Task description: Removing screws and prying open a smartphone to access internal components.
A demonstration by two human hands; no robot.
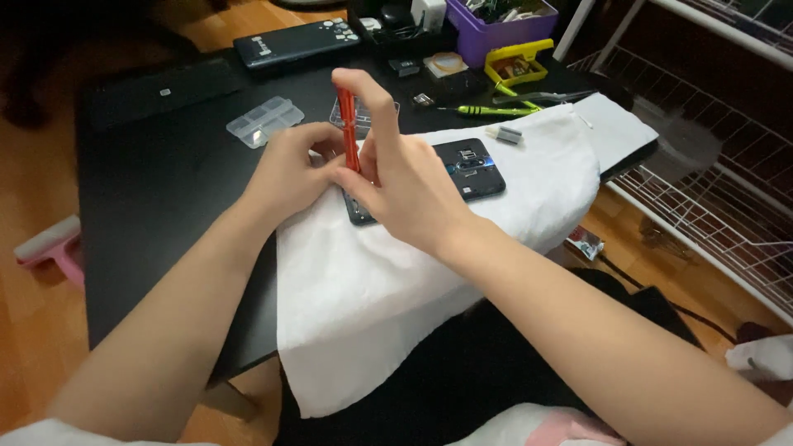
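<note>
A dark smartphone with its back cover off [467,168] lies on a white cloth [413,272] spread over the black table [165,182]. My right hand [405,177] holds a red screwdriver [349,128] upright over the phone's left end, with the index finger resting on the handle's top. My left hand [289,169] sits right beside it, fingers curled against the screwdriver's lower part and the phone's edge. The screwdriver's tip is hidden behind my hands.
A clear plastic compartment box [264,120] and a green-handled screwdriver [487,110] lie on the table. Behind them are a yellow tool [516,62], a purple bin [496,29] and a dark flat device [296,41]. A white wire rack [710,182] stands at right.
</note>
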